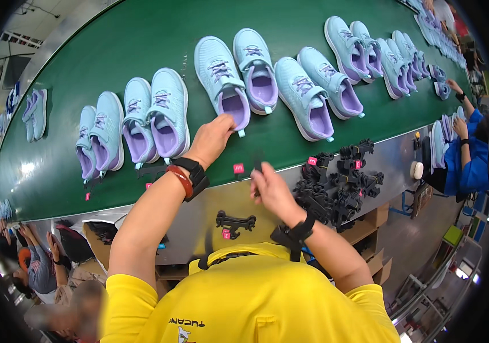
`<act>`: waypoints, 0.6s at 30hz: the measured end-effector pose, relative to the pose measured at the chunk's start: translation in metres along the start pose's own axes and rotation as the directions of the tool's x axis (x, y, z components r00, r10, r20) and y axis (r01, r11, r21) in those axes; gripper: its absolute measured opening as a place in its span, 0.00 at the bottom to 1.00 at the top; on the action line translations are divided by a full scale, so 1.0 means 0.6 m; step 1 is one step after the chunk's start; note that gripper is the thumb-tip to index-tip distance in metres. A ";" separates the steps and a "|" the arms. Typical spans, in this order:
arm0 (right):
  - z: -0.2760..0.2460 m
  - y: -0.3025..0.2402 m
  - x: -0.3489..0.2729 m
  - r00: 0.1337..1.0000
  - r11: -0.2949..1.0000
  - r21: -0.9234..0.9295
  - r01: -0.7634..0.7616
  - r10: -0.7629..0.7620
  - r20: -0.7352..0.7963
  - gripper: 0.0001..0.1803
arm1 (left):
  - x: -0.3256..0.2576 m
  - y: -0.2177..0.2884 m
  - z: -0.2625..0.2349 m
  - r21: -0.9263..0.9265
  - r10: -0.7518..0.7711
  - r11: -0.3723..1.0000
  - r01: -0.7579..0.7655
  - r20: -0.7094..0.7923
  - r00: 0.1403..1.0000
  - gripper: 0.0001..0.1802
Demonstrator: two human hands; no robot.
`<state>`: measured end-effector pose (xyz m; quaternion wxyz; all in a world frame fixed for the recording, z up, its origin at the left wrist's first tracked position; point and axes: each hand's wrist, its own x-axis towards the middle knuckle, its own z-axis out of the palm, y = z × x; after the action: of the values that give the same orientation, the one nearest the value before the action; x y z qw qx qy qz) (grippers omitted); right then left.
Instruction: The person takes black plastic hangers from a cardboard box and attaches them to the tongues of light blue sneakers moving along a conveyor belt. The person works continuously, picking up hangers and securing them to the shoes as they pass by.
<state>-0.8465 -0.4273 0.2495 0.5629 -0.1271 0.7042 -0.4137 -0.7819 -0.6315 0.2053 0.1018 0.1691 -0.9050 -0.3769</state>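
My left hand (213,137) reaches forward and grips the heel of a light blue sneaker with a purple lining (223,83) on the green conveyor belt (141,46). My right hand (268,186) is closed on a small black plastic insert (257,163) above the metal edge of the belt. A pile of black plastic inserts (339,180) lies just right of that hand. One more black insert (236,221) rests on the metal ledge below my hands.
Several pairs of matching blue sneakers line the belt to both sides, such as the pair (156,117) to the left. Pink tags (239,168) dot the belt edge. A person in blue (467,160) works at right; other people sit at lower left (41,263).
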 end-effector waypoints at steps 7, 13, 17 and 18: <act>-0.027 -0.044 0.068 1.000 1.000 0.021 0.011 -0.011 -0.026 0.12 | -0.009 0.011 0.006 0.017 -0.020 1.000 0.020 -0.041 0.999 0.10; -0.005 -0.028 0.079 0.997 0.999 0.021 0.042 -0.044 0.066 0.14 | -0.008 0.010 0.004 0.031 0.002 1.000 0.000 -0.044 0.999 0.10; -0.014 -0.049 0.091 0.962 0.982 -0.176 0.071 -0.021 0.271 0.17 | -0.003 0.008 -0.014 0.126 -0.040 0.991 0.033 0.057 0.998 0.09; -0.021 -0.058 0.100 0.949 0.961 -0.265 0.074 0.014 0.315 0.17 | -0.002 0.008 -0.020 0.138 -0.044 0.990 0.036 0.051 0.998 0.10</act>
<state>-0.8876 -0.4822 0.2336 0.6382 -0.2786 0.6541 -0.2954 -0.7781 -0.6356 0.2174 0.0581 0.1836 -0.9275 -0.3203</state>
